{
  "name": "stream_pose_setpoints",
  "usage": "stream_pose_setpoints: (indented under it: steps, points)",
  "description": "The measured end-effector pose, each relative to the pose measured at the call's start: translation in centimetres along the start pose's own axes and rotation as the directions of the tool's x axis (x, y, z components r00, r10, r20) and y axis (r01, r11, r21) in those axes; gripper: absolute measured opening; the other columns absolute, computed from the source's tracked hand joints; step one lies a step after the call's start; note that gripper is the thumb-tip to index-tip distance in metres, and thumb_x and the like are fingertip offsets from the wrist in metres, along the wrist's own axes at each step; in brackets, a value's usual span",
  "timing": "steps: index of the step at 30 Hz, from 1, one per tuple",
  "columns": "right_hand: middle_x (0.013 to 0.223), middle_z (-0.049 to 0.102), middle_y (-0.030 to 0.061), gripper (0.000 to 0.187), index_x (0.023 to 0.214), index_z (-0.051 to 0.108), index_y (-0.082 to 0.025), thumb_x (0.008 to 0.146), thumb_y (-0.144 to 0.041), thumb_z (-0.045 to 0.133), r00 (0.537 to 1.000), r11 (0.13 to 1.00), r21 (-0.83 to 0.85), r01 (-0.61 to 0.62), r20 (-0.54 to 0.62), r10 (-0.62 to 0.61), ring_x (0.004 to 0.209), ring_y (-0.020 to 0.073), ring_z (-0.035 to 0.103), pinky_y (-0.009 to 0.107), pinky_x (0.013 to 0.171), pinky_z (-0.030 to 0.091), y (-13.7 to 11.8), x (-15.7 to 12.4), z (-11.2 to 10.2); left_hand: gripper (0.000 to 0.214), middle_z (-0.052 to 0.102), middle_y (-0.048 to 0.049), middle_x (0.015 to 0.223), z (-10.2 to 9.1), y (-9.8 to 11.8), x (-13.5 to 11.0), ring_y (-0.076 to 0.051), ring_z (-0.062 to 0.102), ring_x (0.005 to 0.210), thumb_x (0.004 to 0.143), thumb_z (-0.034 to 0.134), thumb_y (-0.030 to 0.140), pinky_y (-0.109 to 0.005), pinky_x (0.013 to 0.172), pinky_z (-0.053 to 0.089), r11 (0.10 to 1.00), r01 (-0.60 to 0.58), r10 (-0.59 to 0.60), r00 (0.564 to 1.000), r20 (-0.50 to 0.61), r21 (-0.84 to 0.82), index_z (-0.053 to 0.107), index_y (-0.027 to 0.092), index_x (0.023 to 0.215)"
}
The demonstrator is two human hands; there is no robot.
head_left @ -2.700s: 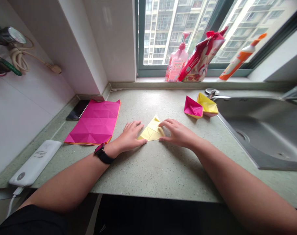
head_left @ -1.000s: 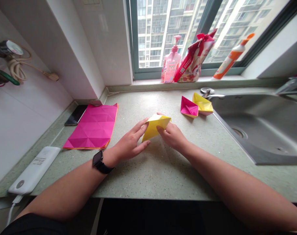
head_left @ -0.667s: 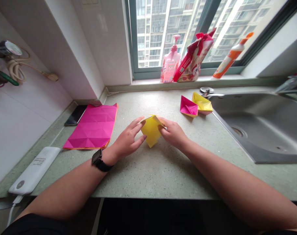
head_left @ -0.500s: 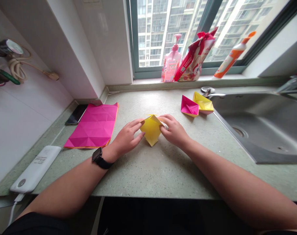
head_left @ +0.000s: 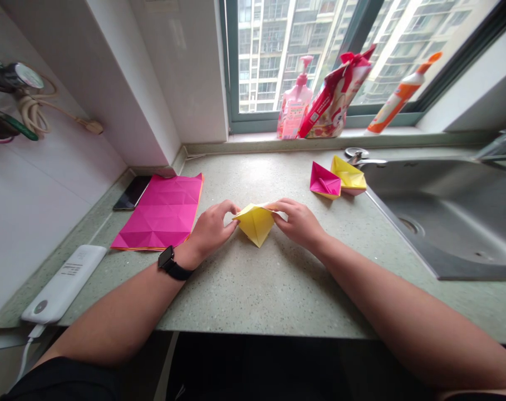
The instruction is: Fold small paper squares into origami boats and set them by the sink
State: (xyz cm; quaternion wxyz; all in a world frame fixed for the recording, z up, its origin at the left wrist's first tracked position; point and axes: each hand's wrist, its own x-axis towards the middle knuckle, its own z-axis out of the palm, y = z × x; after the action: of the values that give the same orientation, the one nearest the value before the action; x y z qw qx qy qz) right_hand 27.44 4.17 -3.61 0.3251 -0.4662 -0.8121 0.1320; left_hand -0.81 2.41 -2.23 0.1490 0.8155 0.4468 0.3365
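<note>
Two hands are being seen at work here, so what's being held, folks?

Folded yellow origami paper [head_left: 256,224] is being pinched between the left hand [head_left: 210,228] and the right hand [head_left: 296,224], with fingertips closed on its two upper corners. Its point is being aimed down at the speckled stone counter [head_left: 253,295], around the counter's middle.

Nice, and what's being kept around it?

A creased pink paper sheet [head_left: 157,213] is lying left of the left hand, with a black phone [head_left: 131,192] just beside it. A pink origami boat [head_left: 324,180] and a yellow origami boat [head_left: 348,175] are sitting side by side near the steel sink [head_left: 445,217]. A white power bank [head_left: 64,284] is resting by the wall, and a black watch [head_left: 171,264] is being worn on the left wrist.
</note>
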Motion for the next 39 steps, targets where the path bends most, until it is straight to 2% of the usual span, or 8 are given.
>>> stream_pose_setpoints:
  steps: [7, 12, 16, 21, 26, 31, 35, 39]
  points:
    - [0.121, 0.08, 0.0055, 0.046, 0.113, 0.085, -0.032, 0.088, -0.003, 0.06, 0.996, 0.999, -0.029, 0.046, 0.072, -0.044, 0.112, 0.0273, 0.075, 0.049, 0.105, 0.061, 0.5, 0.1, 0.1, 0.072, 0.063, -0.0088, 0.158, 0.5, -0.8, -0.1, -0.027, 0.06, 0.146, 0.095, 0.057, 0.001, -0.055, 0.125, 0.05, 0.974, -0.207, 0.194, 0.972, 0.136, 0.093, 0.053, 0.031, 0.16]
    - [0.123, 0.08, 0.0045, 0.052, 0.111, 0.086, -0.035, 0.084, 0.001, 0.06, 0.989, 0.995, -0.061, 0.073, 0.135, -0.064, 0.114, 0.029, 0.074, 0.053, 0.108, 0.06, 0.7, 0.1, 0.1, 0.073, 0.057, -0.0051, 0.167, 0.7, -1.2, -0.2, -0.027, 0.054, 0.153, 0.091, 0.051, -0.008, -0.06, 0.127, 0.048, 0.947, -0.308, 0.276, 0.928, 0.251, 0.096, 0.067, 0.035, 0.148]
    - [0.121, 0.081, 0.0024, 0.05, 0.103, 0.086, -0.035, 0.083, 0.002, 0.06, 0.975, 0.99, -0.056, 0.127, 0.192, -0.114, 0.114, 0.0273, 0.075, 0.051, 0.107, 0.06, 0.7, 0.1, 0.1, 0.055, 0.068, -0.0056, 0.156, 0.1, -0.2, 0.0, -0.026, 0.06, 0.149, 0.097, 0.054, -0.001, -0.057, 0.13, 0.044, 0.944, -0.33, 0.31, 0.878, 0.365, -0.009, 0.075, 0.03, 0.137]
    - [0.114, 0.083, 0.0038, 0.042, 0.103, 0.086, -0.032, 0.089, -0.004, 0.059, 0.947, 0.977, -0.025, 0.213, 0.249, -0.2, 0.103, 0.0248, 0.076, 0.045, 0.095, 0.062, 0.1, -0.1, -0.1, 0.024, 0.078, -0.0087, 0.135, -0.4, 1.4, 0.3, -0.027, 0.072, 0.127, 0.111, 0.059, 0.031, -0.05, 0.118, 0.052, 0.961, -0.267, 0.272, 0.876, 0.398, -0.07, 0.081, 0.025, 0.118]
    - [0.11, 0.082, 0.0052, 0.029, 0.111, 0.086, -0.031, 0.099, -0.017, 0.064, 0.932, 0.968, -0.007, 0.249, 0.272, -0.238, 0.099, 0.0241, 0.075, 0.04, 0.088, 0.06, -0.8, -0.5, -0.1, 0.015, 0.08, -0.0074, 0.124, 0.7, 2.0, -0.1, -0.028, 0.073, 0.117, 0.107, 0.065, 0.033, -0.047, 0.11, 0.055, 0.983, -0.184, 0.163, 0.922, 0.351, 0.027, 0.077, 0.023, 0.106]
    - [0.115, 0.082, 0.0078, 0.023, 0.111, 0.086, -0.029, 0.105, -0.027, 0.063, 0.951, 0.974, -0.06, 0.221, 0.237, -0.201, 0.104, 0.0261, 0.075, 0.044, 0.094, 0.061, -1.1, -0.4, 0.1, 0.034, 0.07, -0.0151, 0.148, 2.2, 2.2, -0.5, -0.033, 0.063, 0.14, 0.107, 0.064, 0.038, -0.054, 0.124, 0.046, 0.984, -0.127, 0.077, 0.936, 0.344, 0.126, 0.068, 0.019, 0.134]
    - [0.123, 0.081, 0.0093, 0.023, 0.116, 0.085, -0.028, 0.108, -0.036, 0.065, 0.959, 0.971, -0.103, 0.216, 0.211, -0.191, 0.114, 0.0282, 0.074, 0.049, 0.104, 0.06, -1.2, -0.3, 0.1, 0.067, 0.04, -0.0193, 0.178, 2.7, 2.1, -0.4, -0.033, 0.035, 0.167, 0.112, 0.052, 0.048, -0.057, 0.138, 0.023, 0.972, -0.081, -0.026, 0.896, 0.442, 0.221, 0.04, 0.014, 0.169]
    - [0.137, 0.079, 0.0113, 0.032, 0.128, 0.082, -0.027, 0.106, -0.046, 0.07, 0.956, 0.954, -0.204, 0.22, 0.241, -0.169, 0.131, 0.0332, 0.07, 0.054, 0.114, 0.056, -1.4, -0.6, 0.7, 0.081, 0.021, -0.0172, 0.186, 2.7, 1.9, 0.1, -0.032, 0.016, 0.174, 0.113, 0.041, 0.058, -0.058, 0.141, 0.008, 0.947, -0.068, -0.113, 0.845, 0.522, 0.315, 0.022, 0.013, 0.178]
